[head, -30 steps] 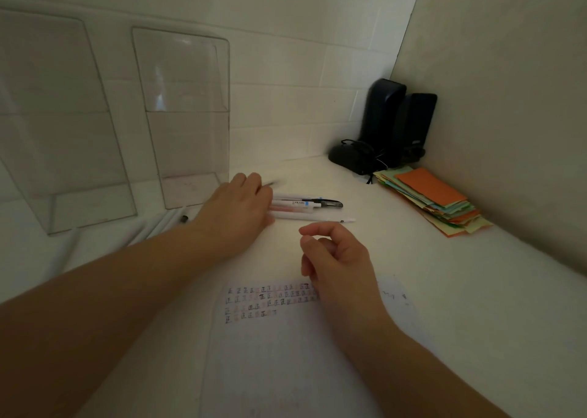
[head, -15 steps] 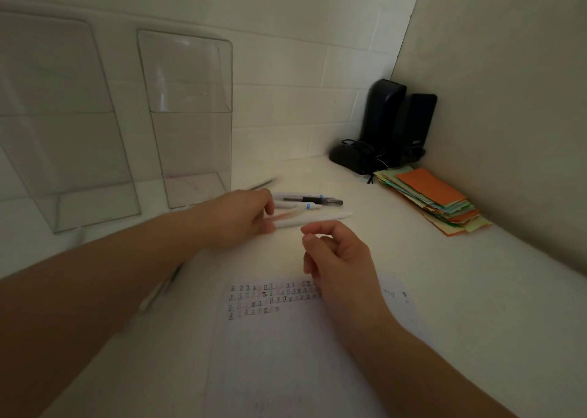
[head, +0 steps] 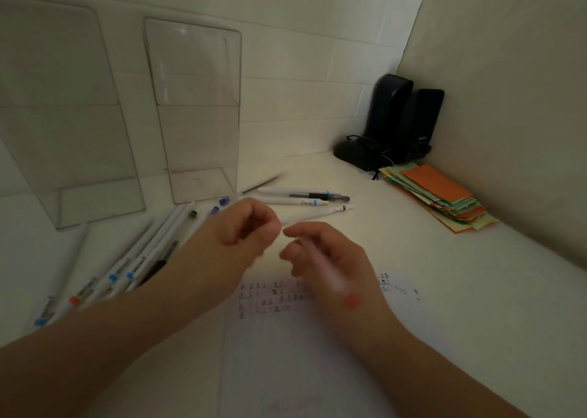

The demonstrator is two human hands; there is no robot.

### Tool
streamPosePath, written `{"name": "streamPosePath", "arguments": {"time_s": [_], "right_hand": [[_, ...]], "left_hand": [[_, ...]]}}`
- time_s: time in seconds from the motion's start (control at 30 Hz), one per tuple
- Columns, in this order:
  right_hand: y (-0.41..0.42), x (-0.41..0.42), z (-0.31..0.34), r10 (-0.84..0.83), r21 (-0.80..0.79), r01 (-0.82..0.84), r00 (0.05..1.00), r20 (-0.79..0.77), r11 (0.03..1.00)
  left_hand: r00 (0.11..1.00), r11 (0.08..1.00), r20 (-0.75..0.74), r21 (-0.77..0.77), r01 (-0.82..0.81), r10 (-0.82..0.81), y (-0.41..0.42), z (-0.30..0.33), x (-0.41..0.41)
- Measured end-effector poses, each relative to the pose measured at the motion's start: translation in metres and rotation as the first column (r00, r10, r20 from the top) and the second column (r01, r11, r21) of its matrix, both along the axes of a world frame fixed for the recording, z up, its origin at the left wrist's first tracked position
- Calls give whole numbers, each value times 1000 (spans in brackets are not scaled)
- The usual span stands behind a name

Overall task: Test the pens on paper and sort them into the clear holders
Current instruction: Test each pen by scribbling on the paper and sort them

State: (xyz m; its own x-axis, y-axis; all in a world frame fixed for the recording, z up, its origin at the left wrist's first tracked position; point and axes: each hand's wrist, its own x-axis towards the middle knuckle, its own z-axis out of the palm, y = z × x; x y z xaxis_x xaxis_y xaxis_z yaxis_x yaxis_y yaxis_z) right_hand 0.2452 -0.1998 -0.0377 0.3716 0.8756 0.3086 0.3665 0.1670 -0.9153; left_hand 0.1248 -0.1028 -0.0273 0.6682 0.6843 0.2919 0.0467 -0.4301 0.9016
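My right hand (head: 327, 259) is shut on a blurred white pen (head: 336, 282) with a red end, held slanted over the white paper (head: 301, 360), which bears rows of small test marks. My left hand (head: 241, 230) hovers just left of the pen's upper end. Its fingertips are pinched together and I see nothing between them. Two clear holders stand upright at the back left, a wide one (head: 63, 132) and a narrower one (head: 197, 116). Both look empty.
Several white pens (head: 136, 259) with blue, red or black ends lie fanned out at the left, partly under my left forearm. More pens (head: 301, 197) lie behind my hands. Black speakers (head: 394, 122) and a stack of coloured paper slips (head: 444, 198) fill the right corner.
My left hand lifted a pen from the pile behind and drew back towards me. The pen now sits in my right hand, which has closed around it. The view tilted down, uncovering the pens at left.
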Motion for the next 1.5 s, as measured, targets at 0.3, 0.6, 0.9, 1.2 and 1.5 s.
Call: {"name": "streamPosePath", "arguments": {"time_s": [0.3,0.6,0.9,1.2,1.5], "right_hand": [[-4,-2,6,142,17,-143,945,-296,990],[-8,-8,12,37,-23,-44,969,-246,999],[-13,-8,15,43,-26,-49,979,-198,998],[-12,8,17,-247,-267,202,958,-148,942],[-8,1,5,-109,-155,109,994,11,982]], "left_hand": [[968,923,-164,304,235,-192,-3,-16,0],[956,820,-275,522,235,-99,-14,-19,-4],[938,813,-337,523,257,-80,-11,-14,-8],[860,843,-506,432,321,-68,-2,-14,-7],[889,861,-453,424,282,-68,-1,-17,-5]]}}
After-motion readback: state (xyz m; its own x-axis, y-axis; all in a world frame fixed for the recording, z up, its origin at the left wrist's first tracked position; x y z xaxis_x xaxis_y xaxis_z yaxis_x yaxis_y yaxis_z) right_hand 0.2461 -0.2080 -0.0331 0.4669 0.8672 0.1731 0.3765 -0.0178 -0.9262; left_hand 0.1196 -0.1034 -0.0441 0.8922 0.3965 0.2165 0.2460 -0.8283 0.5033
